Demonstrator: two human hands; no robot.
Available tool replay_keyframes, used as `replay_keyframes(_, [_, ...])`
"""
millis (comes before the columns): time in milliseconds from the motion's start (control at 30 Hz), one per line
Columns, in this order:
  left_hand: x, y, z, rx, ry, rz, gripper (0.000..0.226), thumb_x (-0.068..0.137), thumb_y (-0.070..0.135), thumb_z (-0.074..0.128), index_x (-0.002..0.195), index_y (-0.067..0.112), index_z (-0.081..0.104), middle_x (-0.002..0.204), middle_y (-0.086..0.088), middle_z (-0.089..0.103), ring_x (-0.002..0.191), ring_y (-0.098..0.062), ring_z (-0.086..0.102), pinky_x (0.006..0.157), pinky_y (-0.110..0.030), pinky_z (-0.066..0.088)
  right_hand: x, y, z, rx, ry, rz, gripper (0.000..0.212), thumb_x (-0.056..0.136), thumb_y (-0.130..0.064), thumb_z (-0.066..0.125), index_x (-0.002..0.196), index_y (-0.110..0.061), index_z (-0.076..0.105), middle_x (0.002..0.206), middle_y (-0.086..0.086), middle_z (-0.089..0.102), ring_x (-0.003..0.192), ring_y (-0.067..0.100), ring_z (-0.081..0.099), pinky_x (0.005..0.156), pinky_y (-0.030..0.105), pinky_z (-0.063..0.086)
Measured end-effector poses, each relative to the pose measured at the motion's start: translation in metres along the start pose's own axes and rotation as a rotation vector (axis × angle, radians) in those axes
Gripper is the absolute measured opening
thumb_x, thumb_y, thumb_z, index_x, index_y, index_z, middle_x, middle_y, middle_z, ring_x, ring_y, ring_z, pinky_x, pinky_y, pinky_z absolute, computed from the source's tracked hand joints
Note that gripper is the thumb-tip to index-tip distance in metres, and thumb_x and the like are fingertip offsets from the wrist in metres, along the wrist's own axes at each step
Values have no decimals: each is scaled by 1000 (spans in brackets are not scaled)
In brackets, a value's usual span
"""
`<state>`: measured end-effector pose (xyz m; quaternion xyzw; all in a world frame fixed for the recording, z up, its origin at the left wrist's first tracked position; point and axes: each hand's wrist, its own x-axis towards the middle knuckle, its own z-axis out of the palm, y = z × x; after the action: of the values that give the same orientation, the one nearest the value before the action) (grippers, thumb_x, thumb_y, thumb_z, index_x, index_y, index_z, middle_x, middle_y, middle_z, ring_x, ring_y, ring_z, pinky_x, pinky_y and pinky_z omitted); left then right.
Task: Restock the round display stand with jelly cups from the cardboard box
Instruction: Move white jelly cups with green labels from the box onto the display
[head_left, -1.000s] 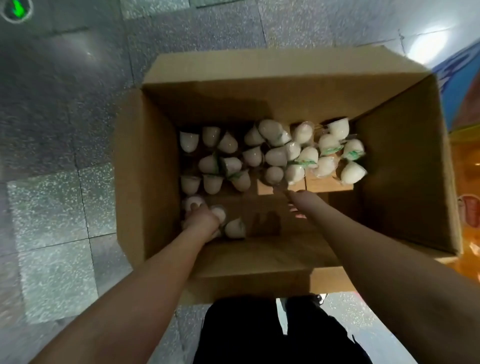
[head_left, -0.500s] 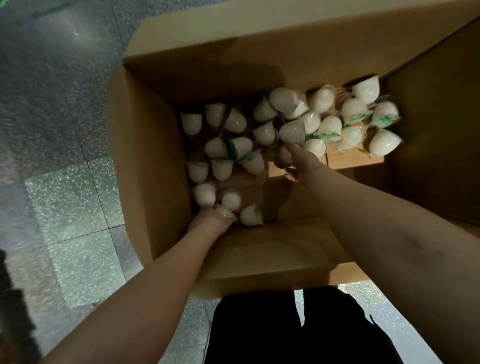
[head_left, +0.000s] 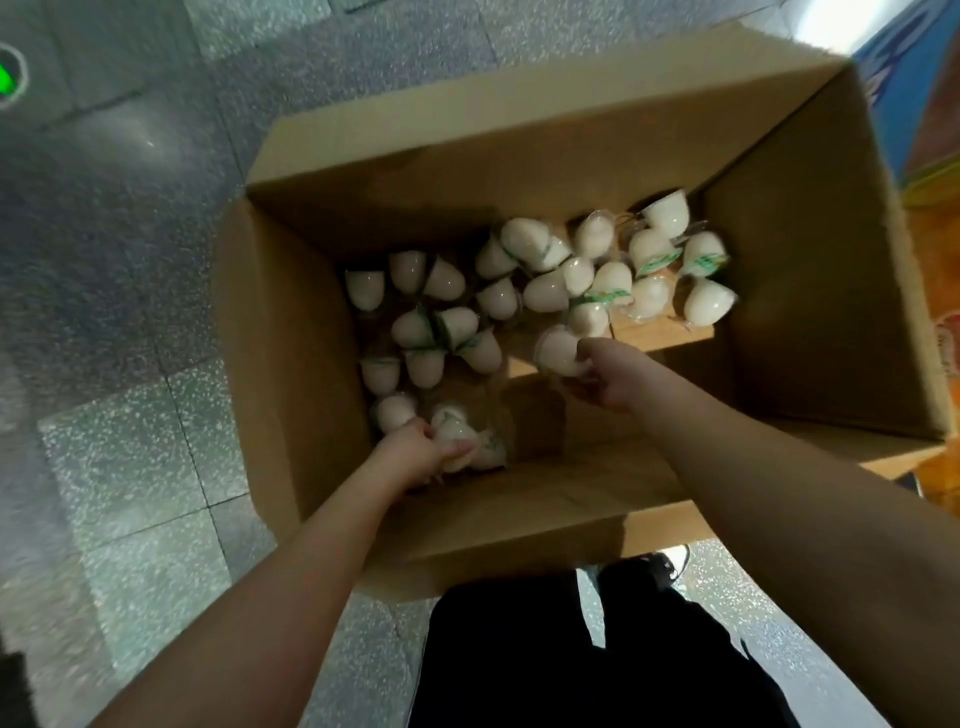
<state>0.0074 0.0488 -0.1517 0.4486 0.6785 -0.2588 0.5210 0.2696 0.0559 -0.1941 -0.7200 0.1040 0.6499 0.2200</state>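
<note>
Jelly cups (head_left: 545, 291), milky white with green-printed lids, litter the cardboard box (head_left: 291, 332); left hand (head_left: 410, 457) grips some at seven o'clock, right hand (head_left: 608, 376) holds one centrally.

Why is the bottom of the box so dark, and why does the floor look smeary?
Head view: the tall brown cardboard box walls shade its bottom, so the white jelly cups look dim; a bright patch lights the floor of the box near the right hand; the grey speckled floor tiles are streaked by motion blur.
</note>
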Motion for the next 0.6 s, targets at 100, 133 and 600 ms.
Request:
replay_keyframes(100, [-38,20,-7,-234,4,166,61,86,51,67,135,20,47,122,2,57,86,-7,55,60,-22,43,-51,6,-30,63,-93,-65,33,92,-17,56,123,-10,48,115,19,60,102,29,64,82,34,53])
replay_keyframes(133, [-51,30,-8,-280,9,230,54,86,50,67,129,22,50,120,3,58,87,-6,56,62,-22,44,-69,9,-42,95,-140,-91,35,91,-17,55,124,-9,49,115,18,62,99,27,63,78,33,50])
replay_keyframes(600, [-275,163,106,-311,-207,932,33,88,17,69,106,41,53,101,28,63,85,19,59,69,-9,44,-273,123,-242,274,-335,-848,63,75,5,63,127,-30,57,110,-2,68,98,12,61,76,27,42])
